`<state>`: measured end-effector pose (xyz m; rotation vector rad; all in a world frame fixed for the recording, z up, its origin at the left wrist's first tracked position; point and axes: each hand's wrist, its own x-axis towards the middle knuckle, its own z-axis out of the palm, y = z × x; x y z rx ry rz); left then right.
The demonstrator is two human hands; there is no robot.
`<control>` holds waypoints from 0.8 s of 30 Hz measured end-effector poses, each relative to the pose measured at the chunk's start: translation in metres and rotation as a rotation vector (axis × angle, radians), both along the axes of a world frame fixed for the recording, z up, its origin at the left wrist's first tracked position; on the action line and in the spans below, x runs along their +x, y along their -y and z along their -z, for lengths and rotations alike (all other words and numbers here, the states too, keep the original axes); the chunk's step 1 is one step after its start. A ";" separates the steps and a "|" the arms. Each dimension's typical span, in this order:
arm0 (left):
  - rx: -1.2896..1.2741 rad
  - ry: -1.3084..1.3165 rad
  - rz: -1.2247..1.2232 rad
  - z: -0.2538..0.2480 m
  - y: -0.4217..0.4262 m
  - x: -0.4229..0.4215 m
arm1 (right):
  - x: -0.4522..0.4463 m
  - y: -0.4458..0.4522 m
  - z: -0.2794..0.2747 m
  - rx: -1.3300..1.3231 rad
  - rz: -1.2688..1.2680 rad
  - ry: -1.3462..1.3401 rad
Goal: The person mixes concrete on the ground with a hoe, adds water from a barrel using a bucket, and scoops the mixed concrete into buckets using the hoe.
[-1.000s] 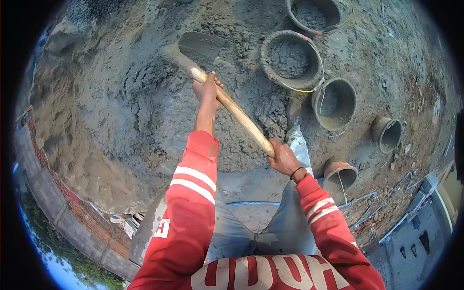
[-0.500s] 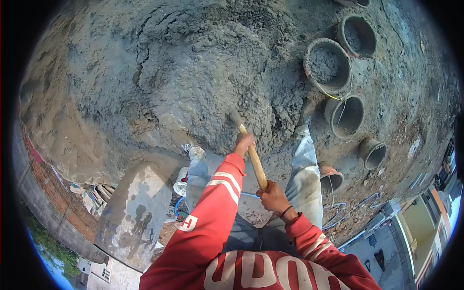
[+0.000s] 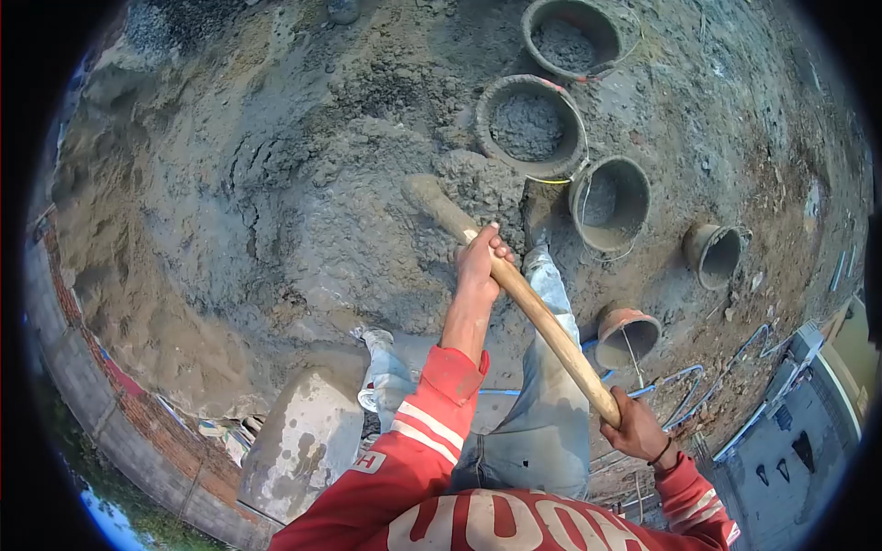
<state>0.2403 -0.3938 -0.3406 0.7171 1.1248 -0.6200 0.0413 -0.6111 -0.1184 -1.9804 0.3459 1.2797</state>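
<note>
My left hand (image 3: 477, 262) is wrapped round the middle of a wooden tool handle (image 3: 551, 332). Near the handle's lower right end my right hand (image 3: 636, 428) grips it. The upper left end of the tool is coated in wet grey mix and reaches a mound of mortar (image 3: 367, 230); I cannot make out its blade clearly. Right of the mound, a bucket (image 3: 528, 126) and a second bucket (image 3: 571, 39) hold grey mix.
A third bucket (image 3: 611, 204) stands beside my foot, with a smaller bucket (image 3: 715, 255) and a reddish bucket (image 3: 628, 338) farther right. Blue hose (image 3: 682, 376) lies on the ground. A wet-stained concrete block (image 3: 308, 447) sits lower left.
Since half a second ago, the handle has lifted and swung to the right, and my right hand has moved right and down with it. The camera view has shifted, with both hands still gripping.
</note>
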 end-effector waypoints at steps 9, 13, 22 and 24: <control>0.155 0.217 -0.017 0.072 0.041 0.086 | 0.007 0.038 0.233 -0.165 -0.023 0.434; 0.457 0.415 0.030 0.067 -0.090 0.146 | 0.080 -0.090 0.244 0.038 0.057 0.472; 0.915 -0.099 0.793 0.215 -0.266 -0.032 | 0.003 -0.368 0.242 0.035 0.333 -0.087; 0.776 -0.227 0.807 0.220 -0.256 -0.125 | -0.056 -0.363 0.222 0.036 0.386 -0.282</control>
